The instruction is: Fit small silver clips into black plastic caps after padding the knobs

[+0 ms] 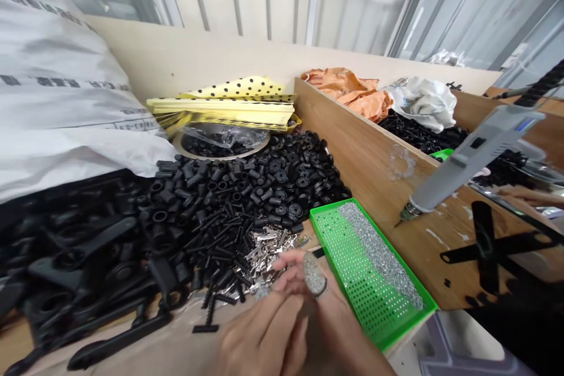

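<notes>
Two bare hands at close work above the near part of a table (170,355) with a dull brown surface. The left hand (259,335) and the right hand (328,305) are together, the left overlapping the right in this view; whether anything is pinched between them cannot be told, the left hand's back hiding its fingertips. A grey, speckled, oval cover (314,273) sits on one right-hand digit. Just beyond the right fingers lies a loose heap of small, silver-coloured metal pieces (267,249), bordered on the left by black, ridged, rod-like parts (220,249). Just beside the right forearm is a bright green, perforated, rectangular tray (339,258), with tiny silvery metal bits (381,252) banked along its right side. For such fine handling, one hand would best steady while the other adjusts, with light fingertip pressure, and the right forearm held clear of the tray's rim lest its contents spill.
</notes>
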Tool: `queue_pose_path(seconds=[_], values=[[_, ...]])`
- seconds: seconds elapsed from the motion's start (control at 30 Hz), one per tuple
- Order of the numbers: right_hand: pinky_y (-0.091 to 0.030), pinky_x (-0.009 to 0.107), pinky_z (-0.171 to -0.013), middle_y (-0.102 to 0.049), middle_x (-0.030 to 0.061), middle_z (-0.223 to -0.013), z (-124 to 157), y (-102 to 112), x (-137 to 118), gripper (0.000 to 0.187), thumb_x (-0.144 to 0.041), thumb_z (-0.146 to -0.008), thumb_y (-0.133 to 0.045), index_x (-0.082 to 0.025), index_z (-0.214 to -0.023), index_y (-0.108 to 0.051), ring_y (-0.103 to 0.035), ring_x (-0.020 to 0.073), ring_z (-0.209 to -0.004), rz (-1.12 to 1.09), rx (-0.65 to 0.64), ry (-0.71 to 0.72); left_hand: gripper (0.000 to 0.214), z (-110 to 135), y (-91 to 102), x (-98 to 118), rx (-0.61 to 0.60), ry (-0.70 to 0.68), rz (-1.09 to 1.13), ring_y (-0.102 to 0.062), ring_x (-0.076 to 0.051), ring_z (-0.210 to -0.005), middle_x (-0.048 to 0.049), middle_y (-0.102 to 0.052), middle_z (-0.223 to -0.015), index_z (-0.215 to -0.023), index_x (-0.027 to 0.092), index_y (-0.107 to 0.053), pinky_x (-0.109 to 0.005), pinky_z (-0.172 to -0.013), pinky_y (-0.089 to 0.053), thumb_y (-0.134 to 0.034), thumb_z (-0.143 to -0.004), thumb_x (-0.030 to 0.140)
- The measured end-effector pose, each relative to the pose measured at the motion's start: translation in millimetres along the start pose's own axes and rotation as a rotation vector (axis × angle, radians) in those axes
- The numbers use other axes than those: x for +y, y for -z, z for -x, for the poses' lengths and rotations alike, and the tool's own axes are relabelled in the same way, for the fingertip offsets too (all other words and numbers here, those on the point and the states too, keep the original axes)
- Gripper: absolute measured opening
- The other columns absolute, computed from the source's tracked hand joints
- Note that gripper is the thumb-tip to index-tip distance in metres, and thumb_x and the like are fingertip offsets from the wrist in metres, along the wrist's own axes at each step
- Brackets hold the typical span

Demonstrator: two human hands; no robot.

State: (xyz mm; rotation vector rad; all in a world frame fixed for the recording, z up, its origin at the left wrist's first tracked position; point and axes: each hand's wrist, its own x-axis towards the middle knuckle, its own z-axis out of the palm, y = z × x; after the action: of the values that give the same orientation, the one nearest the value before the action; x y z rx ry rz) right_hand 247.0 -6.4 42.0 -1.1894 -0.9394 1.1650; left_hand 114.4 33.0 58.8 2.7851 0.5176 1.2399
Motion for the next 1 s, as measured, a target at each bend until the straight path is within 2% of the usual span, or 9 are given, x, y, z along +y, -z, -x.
queue_pose_path(seconds=[0.13,0.3,0.4,0.47,0.6,0.67,0.73,0.87,1.0], values=[[-0.047,0.037,-0.086,-0.063,0.0059,-0.109,-2,-9,18,0.036,-0.042,-0.086,-0.047,-0.022,-0.113,-0.060,-0.063,0.0216,-0.090,-0.331,-0.034,-0.183,0.021,3,-9.0,3,0.043,0.126,0.034,-0.067,-0.015,-0.086,-0.0074,-0.069,-0.092,-0.107,0.014,-0.056,-0.021,-0.076,-0.054,-0.042,-0.091,0.014],[-0.046,0.039,-0.089,-0.067,0.0055,-0.103,-14,-1,25,0.042,-0.048,-0.074,-0.063,-0.024,-0.108,-0.063,-0.064,0.0224,-0.091,-0.432,-0.311,-0.245,0.020,3,-12.2,5,0.056,0.167,0.094,-0.067,-0.014,-0.076,-0.0065,-0.068,-0.084,-0.104,0.016,-0.056,-0.022,-0.070,-0.055,-0.041,-0.091,0.013],[-0.045,0.038,-0.090,-0.065,0.0053,-0.108,-17,-4,32,0.047,-0.053,-0.073,-0.061,-0.025,-0.111,-0.061,-0.064,0.0205,-0.089,-0.484,-0.286,-0.182,0.018,3,-13.4,3,0.028,0.110,0.115,-0.065,-0.015,-0.066,-0.0054,-0.066,-0.074,-0.100,0.015,-0.056,-0.023,-0.061,-0.053,-0.043,-0.089,0.010],[-0.048,0.035,-0.081,-0.061,0.0043,-0.113,-16,-9,31,0.045,-0.050,-0.075,-0.060,-0.027,-0.114,-0.058,-0.065,0.0184,-0.084,-0.478,-0.220,-0.146,0.017,6,-15.1,3,0.015,0.051,0.154,-0.064,-0.015,-0.062,-0.0043,-0.064,-0.068,-0.096,0.015,-0.057,-0.023,-0.058,-0.052,-0.043,-0.088,0.009],[-0.049,0.031,-0.073,-0.062,0.0035,-0.100,-7,-10,11,0.040,-0.037,-0.081,-0.055,-0.027,-0.120,-0.054,-0.062,0.0154,-0.076,-0.131,-0.146,-0.033,0.019,14,-13.4,5,0.031,0.017,0.241,-0.064,-0.015,-0.062,-0.0066,-0.066,-0.072,-0.096,0.014,-0.056,-0.022,-0.058,-0.052,-0.040,-0.087,0.007],[-0.047,0.032,-0.079,-0.061,0.0037,-0.097,-3,-5,-1,0.039,-0.032,-0.084,-0.051,-0.026,-0.123,-0.052,-0.060,0.0169,-0.083,0.148,-0.081,0.110,0.021,16,-6.8,5,-0.014,0.057,0.272,-0.063,-0.013,-0.061,-0.0055,-0.066,-0.072,-0.095,0.015,-0.056,-0.020,-0.058,-0.051,-0.040,-0.086,0.004],[-0.046,0.034,-0.085,-0.057,0.0046,-0.108,-1,1,-10,0.044,-0.023,-0.082,-0.051,-0.027,-0.126,-0.048,-0.058,0.0182,-0.092,0.394,0.035,0.298,0.020,15,2.4,4,-0.068,0.110,0.257,-0.062,-0.012,-0.062,-0.0038,-0.064,-0.073,-0.094,0.016,-0.055,-0.020,-0.058,-0.050,-0.041,-0.086,0.005],[-0.042,0.036,-0.094,-0.050,0.0061,-0.125,-1,8,-11,0.056,-0.010,-0.075,-0.048,-0.024,-0.129,-0.042,-0.050,0.0209,-0.110,0.742,0.114,0.492,0.015,5,14.1,0,-0.141,0.139,0.071,-0.060,-0.014,-0.058,-0.0011,-0.060,-0.071,-0.092,0.019,-0.054,-0.023,-0.052,-0.048,-0.041,-0.088,0.013],[-0.040,0.040,-0.099,-0.048,0.0094,-0.132,1,9,-6,0.061,-0.004,-0.074,-0.043,-0.020,-0.134,-0.038,-0.046,0.0228,-0.119,1.017,0.133,0.585,0.014,1,8.8,0,-0.229,0.092,-0.159,-0.059,-0.017,-0.054,-0.0003,-0.057,-0.068,-0.085,0.021,-0.050,-0.027,-0.044,-0.045,-0.039,-0.087,0.013]])
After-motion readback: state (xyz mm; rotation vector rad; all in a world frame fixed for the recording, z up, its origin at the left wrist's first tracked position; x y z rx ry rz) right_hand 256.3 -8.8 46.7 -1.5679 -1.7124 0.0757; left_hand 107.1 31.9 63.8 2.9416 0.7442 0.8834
